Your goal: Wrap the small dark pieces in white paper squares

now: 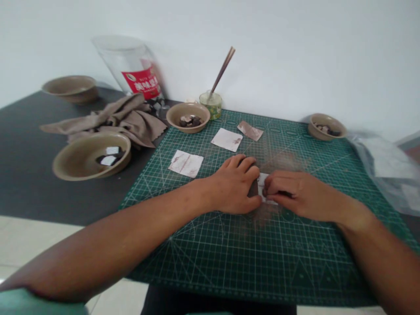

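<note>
My left hand (236,186) lies on the green cutting mat with its fingers spread, pressing on a sheet whose brownish surface shows between thumb and forefinger. Beside it, a white piece of paper (261,181) lies mostly covered between my two hands. My right hand (288,192) is closed in a pinch against this paper. A small dark bit shows at its fingertips, too hidden to name. Beyond my left hand lie a smudged white square (186,163), another white square (227,139) and a brown piece of sandpaper-like sheet (250,130).
Brown dust marks the cutting mat (210,258). Bowls with dark pieces stand at the back (188,124), right (328,131) and left (75,162). A brown cloth (131,118), clear plastic jar (131,65), cup with chopsticks (211,105) and plastic bag (383,170) surround the mat.
</note>
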A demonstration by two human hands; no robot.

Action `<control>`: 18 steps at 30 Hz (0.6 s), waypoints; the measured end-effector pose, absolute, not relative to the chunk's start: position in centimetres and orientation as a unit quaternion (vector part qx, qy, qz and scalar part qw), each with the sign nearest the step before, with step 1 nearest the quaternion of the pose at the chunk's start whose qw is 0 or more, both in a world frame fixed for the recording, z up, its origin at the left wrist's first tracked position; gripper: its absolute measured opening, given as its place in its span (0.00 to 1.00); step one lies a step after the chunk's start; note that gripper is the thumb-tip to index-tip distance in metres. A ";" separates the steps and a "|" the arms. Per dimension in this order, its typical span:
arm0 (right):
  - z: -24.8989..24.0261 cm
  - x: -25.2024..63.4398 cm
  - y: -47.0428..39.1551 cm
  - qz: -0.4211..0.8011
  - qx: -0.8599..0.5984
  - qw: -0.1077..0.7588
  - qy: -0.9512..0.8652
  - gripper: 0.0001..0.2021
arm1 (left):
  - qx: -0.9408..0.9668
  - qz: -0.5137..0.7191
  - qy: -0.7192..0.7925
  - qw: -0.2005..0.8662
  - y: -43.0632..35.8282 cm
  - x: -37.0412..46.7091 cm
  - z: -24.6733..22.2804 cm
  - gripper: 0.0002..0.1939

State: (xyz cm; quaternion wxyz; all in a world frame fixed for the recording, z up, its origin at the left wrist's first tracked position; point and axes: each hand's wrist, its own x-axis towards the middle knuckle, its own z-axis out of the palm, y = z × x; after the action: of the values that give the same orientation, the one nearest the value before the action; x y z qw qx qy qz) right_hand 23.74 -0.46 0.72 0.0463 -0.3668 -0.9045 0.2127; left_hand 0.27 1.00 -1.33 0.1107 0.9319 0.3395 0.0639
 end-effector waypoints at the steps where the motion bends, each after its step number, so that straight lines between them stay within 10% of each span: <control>1: 0.6 23.6 -0.4 0.199 -0.371 0.058 -0.905 0.08 | 0.931 0.064 0.342 0.109 1.0 0.3 -1.3 0.27; 18: 1.0 24.1 -0.3 0.203 -0.397 0.041 -0.894 0.06 | 0.931 0.063 0.340 0.114 1.0 0.2 -1.2 0.27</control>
State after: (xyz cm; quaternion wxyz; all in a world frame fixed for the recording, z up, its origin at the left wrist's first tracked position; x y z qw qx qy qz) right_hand 24.05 -0.33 0.97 0.0413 -0.3973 -0.8940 0.2028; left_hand 0.17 1.00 -1.23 0.1140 0.9314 0.3399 0.0635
